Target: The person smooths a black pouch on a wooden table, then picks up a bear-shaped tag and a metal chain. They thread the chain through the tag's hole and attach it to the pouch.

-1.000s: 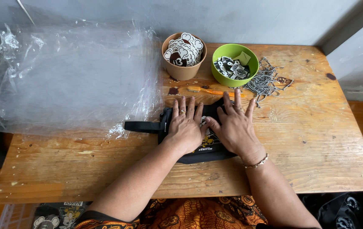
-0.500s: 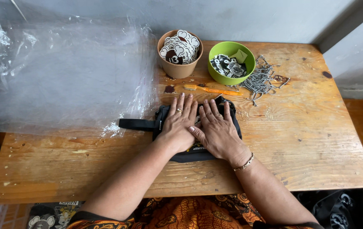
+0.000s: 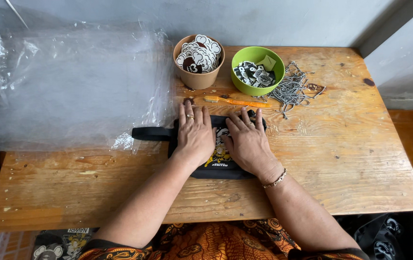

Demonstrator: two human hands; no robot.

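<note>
both hands, left hand [image 3: 195, 136] and right hand [image 3: 247, 143], press flat with fingers spread, clamping nothing, on the black pouch [image 3: 214, 166], its long axis running left-right across the tabletop [image 3: 356, 149].

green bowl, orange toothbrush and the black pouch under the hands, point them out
green bowl [image 3: 245, 89], head view, front outer wall
orange toothbrush [image 3: 238, 102], head view, middle of its handle
black pouch [image 3: 151, 134], head view, strap sticking out left

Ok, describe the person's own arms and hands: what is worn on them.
Both forearms are bare, with no sleeves showing. The left hand wears a ring on one finger. The right hand also has a ring, and a thin chain bracelet circles its wrist. No gloves.
</note>
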